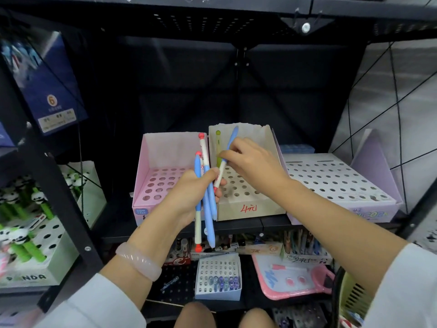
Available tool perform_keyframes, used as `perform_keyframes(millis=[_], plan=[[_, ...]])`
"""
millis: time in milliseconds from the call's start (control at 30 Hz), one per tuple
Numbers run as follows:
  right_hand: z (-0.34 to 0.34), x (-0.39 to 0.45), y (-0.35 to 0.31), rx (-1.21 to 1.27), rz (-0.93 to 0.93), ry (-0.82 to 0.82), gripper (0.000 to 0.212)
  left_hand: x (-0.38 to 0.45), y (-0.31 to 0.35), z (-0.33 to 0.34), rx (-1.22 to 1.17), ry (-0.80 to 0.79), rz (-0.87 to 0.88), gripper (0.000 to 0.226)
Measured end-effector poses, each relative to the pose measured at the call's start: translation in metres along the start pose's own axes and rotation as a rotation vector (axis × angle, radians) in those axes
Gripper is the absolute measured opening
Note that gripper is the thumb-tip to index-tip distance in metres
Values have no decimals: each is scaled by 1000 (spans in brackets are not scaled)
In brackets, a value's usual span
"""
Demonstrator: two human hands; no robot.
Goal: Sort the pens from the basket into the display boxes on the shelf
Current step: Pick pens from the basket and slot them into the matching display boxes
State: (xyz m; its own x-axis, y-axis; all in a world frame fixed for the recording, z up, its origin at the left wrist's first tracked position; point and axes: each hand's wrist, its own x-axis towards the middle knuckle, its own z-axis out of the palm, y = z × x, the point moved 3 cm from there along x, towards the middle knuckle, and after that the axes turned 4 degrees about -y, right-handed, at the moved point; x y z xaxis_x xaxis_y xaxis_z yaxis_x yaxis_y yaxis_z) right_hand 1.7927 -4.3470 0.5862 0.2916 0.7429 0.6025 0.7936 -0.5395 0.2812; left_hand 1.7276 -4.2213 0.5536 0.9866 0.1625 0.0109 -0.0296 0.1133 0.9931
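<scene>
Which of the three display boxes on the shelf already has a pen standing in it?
The middle beige box: a green pen stands in it; the pink and lilac boxes show none.

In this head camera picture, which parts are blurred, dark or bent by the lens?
Head view: the panda pens at the left edge are smeared; the back of the shelf is nearly black; its frame bends near the borders; both hands and the pink box are sharp.

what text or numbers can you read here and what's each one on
"6": dark blue box, upper left; its label below is blurred.
"PANDA", first letters smeared: green panda pen box.
Red handwritten mark, unclear: beige box.
"Lopie"-like logo: pink box, too small.
Lilac box lettering: blurred.
</scene>
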Motion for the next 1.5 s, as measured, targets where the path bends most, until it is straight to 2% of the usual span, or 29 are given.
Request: perform_keyframes(millis=[100,300,400,567,767,933,1000,1067,1133,1167,1233,1300,1400,1500], plan=[[3,2,13,61,17,-2,15,1,4,-1,-71,49,7,18],[24,2,50,559,641,35,16,5,5,-13,-63,190,46,27],[40,6,55,649,764,8,18,8,2,-14,-70,211,43,28],[57,10,58,646,798,-89,18,10,-5,-19,-92,183,38,28],[65,19,63,544,745,-185,18,13,-8,-18,-79,156,42,27],[84,8,56,472,739,-404,20,13,-8,-17,-60,147,39,26],[79,7,55,480,805,-386,18,13,-7,-17,-57,145,36,26],[63,8,54,472,878,-202,19,12,-7,-16,-42,137,37,25],[43,14,44,604,848,-16,17,12,-7,-14,-30,120,47,25],[35,19,35,778,801,-18,17,11,-7,-13,-21,112,51,26],[24,28,11,1110,683,-206,17,10,-6,-10,9,101,57,27],[18,31,-5,1274,628,-404,16,9,-5,-7,43,89,64,25],[14,33,-6,1385,680,-528,14,7,-4,-8,86,49,62,23],[13,30,-3,1375,727,-612,12,5,-5,-6,145,-18,37,23]])
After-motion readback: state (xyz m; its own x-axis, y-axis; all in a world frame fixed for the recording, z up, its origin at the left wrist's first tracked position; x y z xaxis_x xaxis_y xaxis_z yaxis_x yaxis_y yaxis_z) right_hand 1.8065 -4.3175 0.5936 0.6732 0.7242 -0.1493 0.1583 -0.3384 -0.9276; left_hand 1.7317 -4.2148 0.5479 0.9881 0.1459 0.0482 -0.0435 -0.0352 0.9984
